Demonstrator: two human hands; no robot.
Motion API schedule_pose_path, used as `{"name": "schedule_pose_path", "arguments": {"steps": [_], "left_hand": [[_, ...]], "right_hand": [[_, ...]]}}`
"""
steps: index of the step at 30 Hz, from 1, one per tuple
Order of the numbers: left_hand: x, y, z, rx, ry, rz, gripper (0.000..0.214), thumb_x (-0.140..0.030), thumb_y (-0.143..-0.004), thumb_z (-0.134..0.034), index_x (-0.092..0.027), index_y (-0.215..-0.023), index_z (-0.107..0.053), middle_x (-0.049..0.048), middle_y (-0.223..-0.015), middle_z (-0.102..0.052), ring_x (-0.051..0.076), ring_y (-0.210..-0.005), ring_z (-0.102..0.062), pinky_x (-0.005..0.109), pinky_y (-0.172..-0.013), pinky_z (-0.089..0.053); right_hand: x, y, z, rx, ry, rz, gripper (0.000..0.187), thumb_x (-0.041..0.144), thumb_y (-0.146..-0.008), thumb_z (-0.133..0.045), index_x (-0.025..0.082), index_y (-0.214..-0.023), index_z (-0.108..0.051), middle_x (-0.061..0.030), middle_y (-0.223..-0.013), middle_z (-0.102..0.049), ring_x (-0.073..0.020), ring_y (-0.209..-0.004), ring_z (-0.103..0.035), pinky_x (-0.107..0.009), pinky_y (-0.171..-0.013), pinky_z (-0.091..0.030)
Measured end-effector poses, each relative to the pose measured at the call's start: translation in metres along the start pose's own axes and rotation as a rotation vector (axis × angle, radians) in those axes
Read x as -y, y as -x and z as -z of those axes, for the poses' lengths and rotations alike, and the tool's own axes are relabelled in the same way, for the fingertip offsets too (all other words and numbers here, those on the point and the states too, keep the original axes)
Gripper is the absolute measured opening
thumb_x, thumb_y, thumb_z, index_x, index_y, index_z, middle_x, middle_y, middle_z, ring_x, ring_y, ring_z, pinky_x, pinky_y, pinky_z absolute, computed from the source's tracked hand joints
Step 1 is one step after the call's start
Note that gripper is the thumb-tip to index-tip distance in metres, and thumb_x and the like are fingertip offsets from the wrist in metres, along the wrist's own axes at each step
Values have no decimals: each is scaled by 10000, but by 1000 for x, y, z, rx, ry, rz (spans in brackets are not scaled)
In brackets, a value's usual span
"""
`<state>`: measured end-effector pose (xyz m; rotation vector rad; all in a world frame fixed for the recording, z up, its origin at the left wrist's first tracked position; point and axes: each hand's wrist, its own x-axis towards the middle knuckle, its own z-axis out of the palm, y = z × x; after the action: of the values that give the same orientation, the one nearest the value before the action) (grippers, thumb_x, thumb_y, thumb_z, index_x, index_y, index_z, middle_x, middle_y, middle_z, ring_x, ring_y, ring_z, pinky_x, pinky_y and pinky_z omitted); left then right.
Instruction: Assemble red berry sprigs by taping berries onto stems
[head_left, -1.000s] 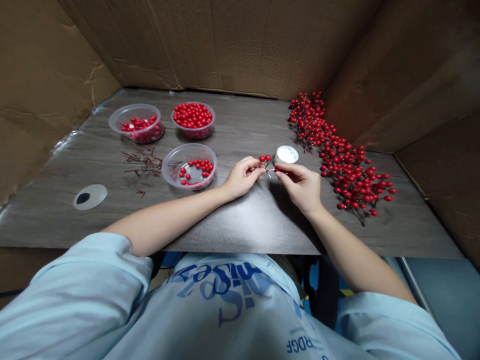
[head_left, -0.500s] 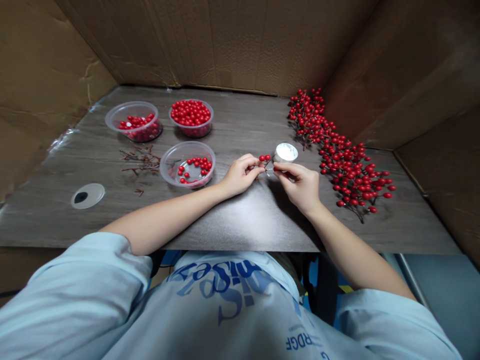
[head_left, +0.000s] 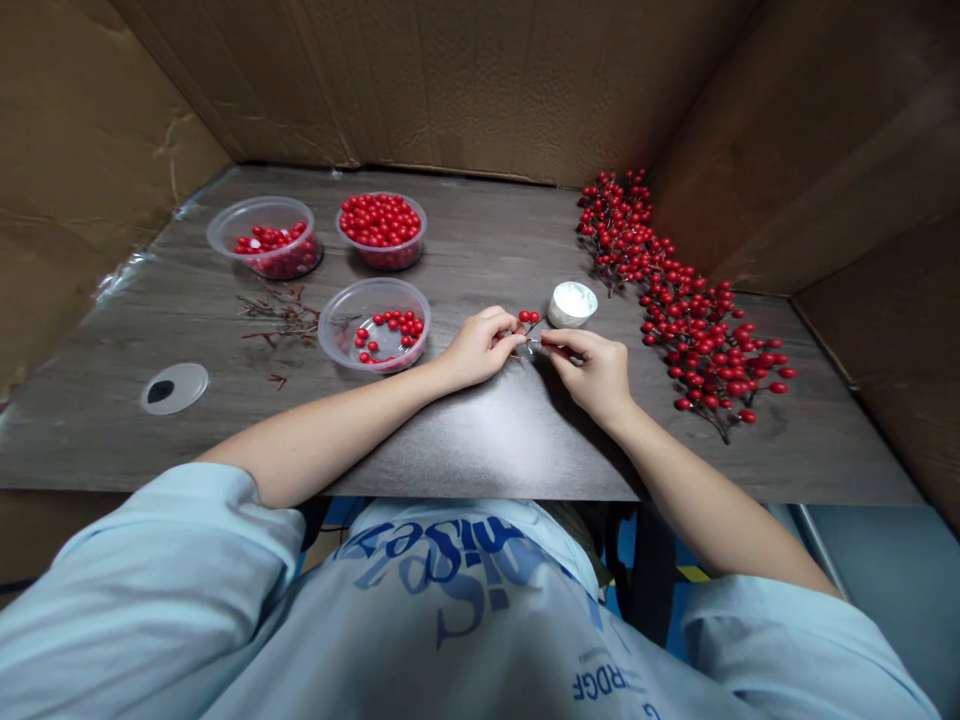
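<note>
My left hand (head_left: pixel 476 350) is shut on a short sprig of red berries (head_left: pixel 529 317) with a thin wire stem. My right hand (head_left: pixel 589 373) pinches the thin silvery end of that stem (head_left: pixel 534 344) between its fingertips. Just beyond my right hand stands a small round cup of white paste or powder (head_left: pixel 572 304), not touched by either hand. Close to my left hand is a clear plastic bowl (head_left: pixel 373 325) holding a few loose red berries. What my right fingertips hide is too small to tell.
Two more clear bowls of red berries (head_left: pixel 264 237) (head_left: pixel 381 230) stand at the back left of the dark wood-grain table (head_left: pixel 480 240). Bare brown twigs (head_left: pixel 281 320) and a round lid (head_left: pixel 174 388) lie left. Long berry branches (head_left: pixel 697 330) lie right, before cardboard walls (head_left: pixel 450 90).
My right hand has moved slightly left and down, away from the white cup, and the red berry at its fingertips no longer shows. The view has tilted slightly.
</note>
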<state>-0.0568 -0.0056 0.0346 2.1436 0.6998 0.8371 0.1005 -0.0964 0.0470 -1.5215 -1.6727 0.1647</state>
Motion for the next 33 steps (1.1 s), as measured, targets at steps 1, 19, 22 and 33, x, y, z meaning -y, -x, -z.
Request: {"name": "schedule_pose_path", "arguments": {"steps": [1, 19, 22, 33], "left_hand": [[0, 0, 0, 1, -8, 0, 131, -206, -770, -516, -153, -652, -497, 19, -722, -525, 119, -677, -470, 245, -660, -374], [-1, 1, 1, 50, -109, -3, 98, -155, -777, -515, -145, -697, -570, 23, -732, -530, 135, -732, -502, 264, -743, -410], [-1, 1, 0, 54, -108, 9, 99, -160, -781, -517, -147, -703, -577, 22, -732, -529, 135, -731, -503, 264, -743, -409], [1, 2, -2, 44, -91, 0, 92, -156, -782, -531, -138, -715, -591, 21, -733, -535, 130, -729, -506, 252, -737, -403]], "right_hand": [[-1, 0, -1, -5, -4, 2, 153, 190, -766, -600, 218, -859, -718, -33, -884, -720, -184, -776, -674, -301, -725, -540], [-7, 4, -11, 2, -84, -56, 133, 188, -748, -614, 203, -828, -720, -40, -862, -722, -182, -783, -675, -315, -755, -532], [-7, 4, -11, 5, -85, -61, 132, 189, -749, -614, 200, -828, -720, -42, -865, -722, -184, -786, -674, -317, -758, -530], [-8, 3, -12, 7, -95, -55, 128, 178, -745, -625, 198, -827, -723, -39, -855, -723, -177, -772, -674, -300, -755, -528]]}}
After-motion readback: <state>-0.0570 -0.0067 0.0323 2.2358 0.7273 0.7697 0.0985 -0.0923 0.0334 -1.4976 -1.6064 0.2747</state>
